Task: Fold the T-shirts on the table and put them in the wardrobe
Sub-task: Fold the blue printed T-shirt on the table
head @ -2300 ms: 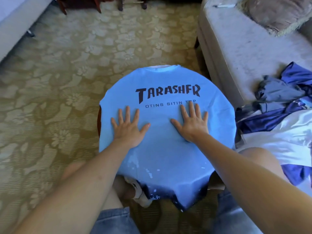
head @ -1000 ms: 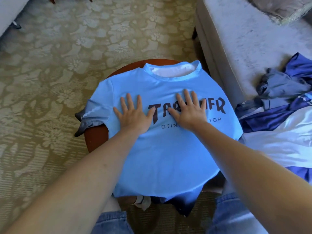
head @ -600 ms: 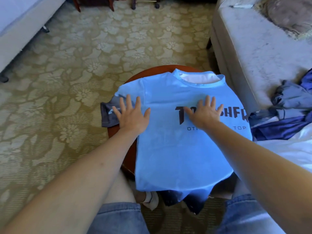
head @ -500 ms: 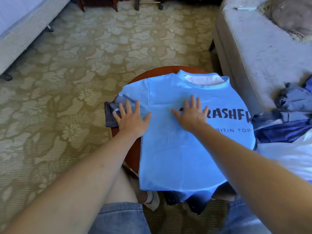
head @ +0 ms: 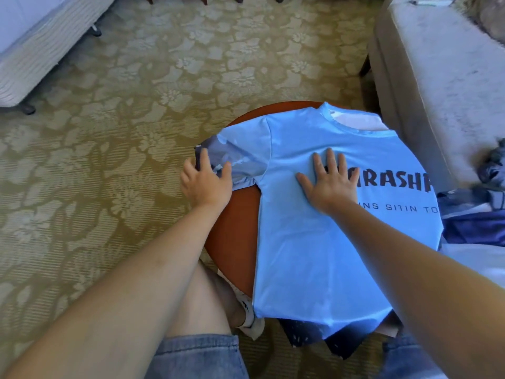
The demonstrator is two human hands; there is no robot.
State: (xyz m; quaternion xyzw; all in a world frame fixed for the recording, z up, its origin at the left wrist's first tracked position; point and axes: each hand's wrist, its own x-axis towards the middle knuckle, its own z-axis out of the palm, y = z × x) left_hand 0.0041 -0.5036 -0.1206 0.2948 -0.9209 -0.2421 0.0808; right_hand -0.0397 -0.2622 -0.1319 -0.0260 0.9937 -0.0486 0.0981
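A light blue T-shirt (head: pixel 314 255) with black lettering lies front up over a small round red-brown table (head: pixel 232 231), collar at the far side. Its hem hangs off the near edge. My left hand (head: pixel 206 183) grips the end of the shirt's left sleeve (head: pixel 240 151), where the cloth turns dark, at the table's left edge. My right hand (head: pixel 328 184) presses flat on the chest of the shirt, fingers spread, just left of the lettering.
A grey sofa (head: pixel 437 64) stands to the right, with a heap of blue, grey and white clothes (head: pixel 475 214) beside the table. A bed corner (head: pixel 35 47) is at the far left. Patterned carpet (head: pixel 109 132) covers the floor. My knees are under the table's near edge.
My left hand has slid off the shirt's body to the left and taken hold of the sleeve end. My right hand stays flat on the chest. The view has shifted left.
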